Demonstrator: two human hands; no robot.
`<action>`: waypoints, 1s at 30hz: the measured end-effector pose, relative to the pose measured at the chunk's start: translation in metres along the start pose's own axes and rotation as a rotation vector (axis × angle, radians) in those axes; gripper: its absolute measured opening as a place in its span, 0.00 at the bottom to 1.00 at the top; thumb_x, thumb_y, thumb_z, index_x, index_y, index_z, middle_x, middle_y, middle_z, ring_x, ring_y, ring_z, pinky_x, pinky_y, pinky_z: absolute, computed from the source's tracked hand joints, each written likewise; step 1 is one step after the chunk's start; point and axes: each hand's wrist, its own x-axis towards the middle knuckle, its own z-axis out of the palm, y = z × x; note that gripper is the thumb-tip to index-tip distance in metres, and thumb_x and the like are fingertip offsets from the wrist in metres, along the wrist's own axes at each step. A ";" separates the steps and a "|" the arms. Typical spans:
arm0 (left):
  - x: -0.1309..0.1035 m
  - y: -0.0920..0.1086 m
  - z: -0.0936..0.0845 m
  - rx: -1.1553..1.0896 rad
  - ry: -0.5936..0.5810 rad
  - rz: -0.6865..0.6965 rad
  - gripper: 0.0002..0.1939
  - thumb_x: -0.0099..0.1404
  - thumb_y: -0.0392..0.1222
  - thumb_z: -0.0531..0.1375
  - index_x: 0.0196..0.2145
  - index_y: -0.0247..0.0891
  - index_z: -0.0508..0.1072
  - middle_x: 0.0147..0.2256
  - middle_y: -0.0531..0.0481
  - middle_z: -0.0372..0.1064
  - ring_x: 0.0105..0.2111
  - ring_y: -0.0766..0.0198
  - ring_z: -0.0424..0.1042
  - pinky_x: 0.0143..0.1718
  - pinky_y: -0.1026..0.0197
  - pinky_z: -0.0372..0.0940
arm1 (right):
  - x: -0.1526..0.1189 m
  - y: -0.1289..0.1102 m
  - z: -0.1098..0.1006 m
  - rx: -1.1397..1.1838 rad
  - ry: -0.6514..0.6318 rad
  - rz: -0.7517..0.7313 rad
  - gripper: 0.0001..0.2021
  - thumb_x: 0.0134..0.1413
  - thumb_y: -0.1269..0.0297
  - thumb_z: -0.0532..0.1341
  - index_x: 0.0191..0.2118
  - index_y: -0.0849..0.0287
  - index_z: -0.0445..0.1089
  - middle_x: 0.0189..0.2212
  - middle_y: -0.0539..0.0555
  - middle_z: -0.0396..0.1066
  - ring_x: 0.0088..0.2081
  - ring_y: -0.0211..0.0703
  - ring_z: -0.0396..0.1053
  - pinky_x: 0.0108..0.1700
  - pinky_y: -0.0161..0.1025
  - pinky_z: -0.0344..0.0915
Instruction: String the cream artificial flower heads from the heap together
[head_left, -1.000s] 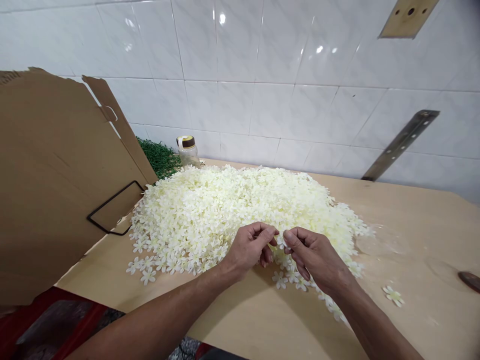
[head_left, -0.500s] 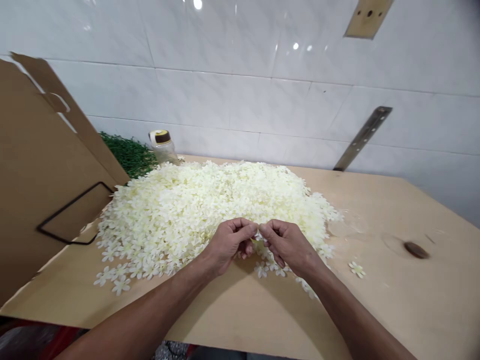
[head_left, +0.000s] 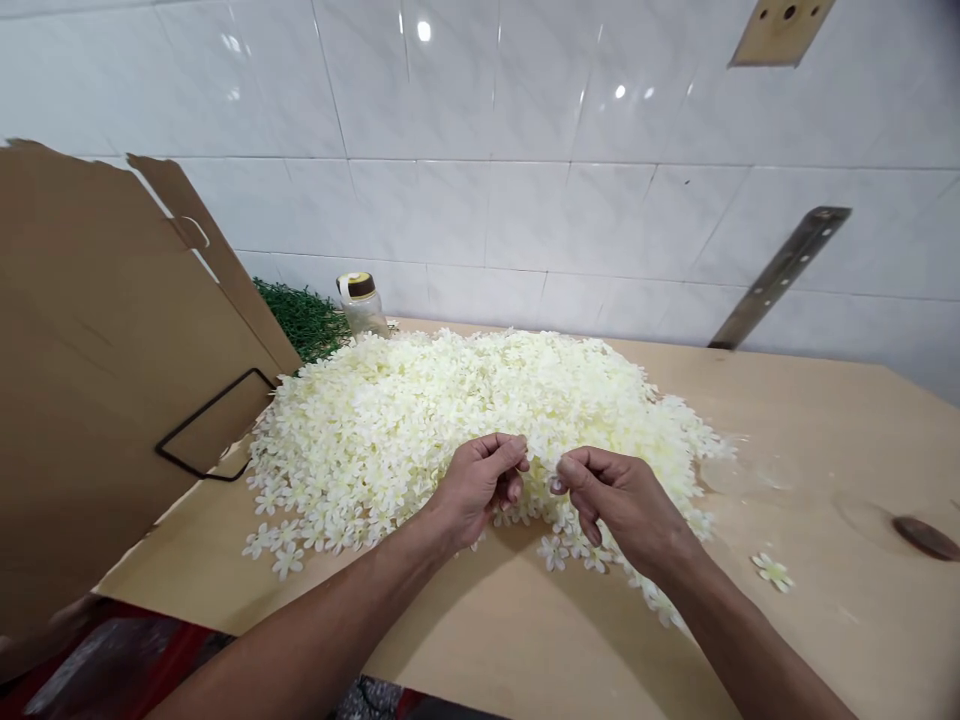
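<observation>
At the near edge of the flower pile [head_left: 480,420], the left hand [head_left: 480,485] and right hand [head_left: 619,500] meet thumb-to-forefinger, both pinching one small cream flower [head_left: 541,462] between them, held just above the pile; neither hand is nearer.

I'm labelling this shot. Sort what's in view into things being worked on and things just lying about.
In use:
left hand
right hand
small flower pinched between both
pile of cream flowers

Lying about:
cardboard box
bottle
green matting
stray flower
metal strip
table
</observation>
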 end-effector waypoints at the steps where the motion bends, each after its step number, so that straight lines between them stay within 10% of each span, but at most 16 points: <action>1: 0.000 0.001 0.000 -0.004 0.005 -0.001 0.21 0.56 0.56 0.68 0.28 0.36 0.69 0.19 0.57 0.63 0.15 0.74 0.58 0.15 0.69 0.51 | 0.000 0.000 -0.001 0.029 0.011 -0.003 0.21 0.57 0.44 0.63 0.28 0.60 0.70 0.16 0.45 0.63 0.13 0.31 0.58 0.17 0.32 0.54; 17: 0.002 -0.001 -0.002 -0.065 -0.009 -0.019 0.20 0.55 0.54 0.70 0.29 0.35 0.69 0.24 0.56 0.65 0.16 0.75 0.60 0.15 0.69 0.52 | 0.000 -0.008 -0.002 0.258 0.059 0.065 0.24 0.51 0.40 0.67 0.24 0.60 0.69 0.17 0.46 0.62 0.13 0.28 0.50 0.14 0.32 0.53; 30: -0.001 0.002 0.001 -0.004 -0.006 0.006 0.21 0.54 0.56 0.69 0.27 0.35 0.70 0.23 0.55 0.64 0.17 0.74 0.61 0.16 0.69 0.51 | 0.000 -0.010 -0.014 -0.251 0.409 -0.053 0.24 0.54 0.39 0.63 0.30 0.59 0.74 0.13 0.45 0.55 0.15 0.35 0.53 0.17 0.34 0.52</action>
